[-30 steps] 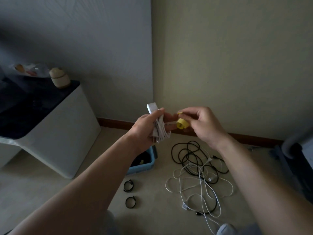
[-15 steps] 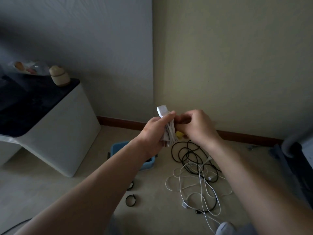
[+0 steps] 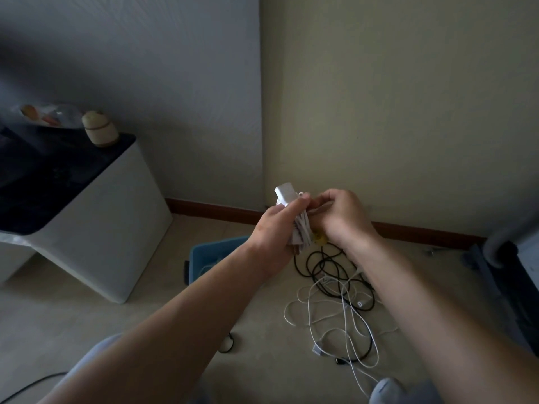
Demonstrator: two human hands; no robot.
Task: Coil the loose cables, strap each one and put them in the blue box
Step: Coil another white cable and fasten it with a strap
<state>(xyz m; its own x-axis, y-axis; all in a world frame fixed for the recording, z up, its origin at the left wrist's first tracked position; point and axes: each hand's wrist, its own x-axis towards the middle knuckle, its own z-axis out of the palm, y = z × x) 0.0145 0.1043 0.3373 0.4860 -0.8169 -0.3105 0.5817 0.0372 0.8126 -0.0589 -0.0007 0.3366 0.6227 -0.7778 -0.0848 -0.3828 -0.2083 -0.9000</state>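
1. A second ago my right hand held the yellow fabric strap out to the side of the coil. Now it has closed in, fingers curled against the coil's top, and only a scrap of yellow shows under the palm.
2. I read that as the strap being wrapped around. This cable is coiled but not yet fastened or boxed.
3. My left hand grips the white cable bundle at chest height, above the floor.
4. The bundle is a tight, narrow hank of thin white cord, with its white rectangular adapter block sticking up past my thumb.
5. The blue plastic box sits below my left forearm. The tangled black and white loose cables are still waiting on the floor.
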